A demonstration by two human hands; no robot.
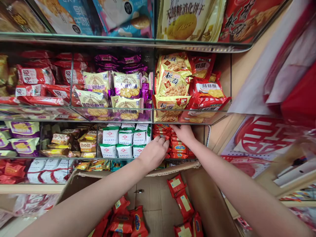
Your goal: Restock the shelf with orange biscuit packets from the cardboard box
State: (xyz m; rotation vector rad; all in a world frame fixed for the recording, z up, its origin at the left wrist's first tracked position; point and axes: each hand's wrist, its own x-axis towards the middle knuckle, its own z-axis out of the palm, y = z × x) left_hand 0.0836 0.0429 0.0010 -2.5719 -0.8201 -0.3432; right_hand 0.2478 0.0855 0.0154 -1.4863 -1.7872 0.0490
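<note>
Both my arms reach over an open cardboard box to a shelf compartment of small red snack packets (178, 147). At the left side of that stack is my left hand (156, 150), its fingers curled at the packets; whether they grip one is hidden. My right hand (182, 133) touches the top of the stack, its fingertips partly out of sight among the packets. More red packets (184, 204) lie loose inside the cardboard box (209, 194), in a left heap and a right row.
White-and-green packets (124, 136) fill the compartment to the left. A glass shelf edge (192, 116) runs just above my hands, with yellow walnut cookie bags (174, 80) behind it. Red and white bags (291, 59) hang at the right.
</note>
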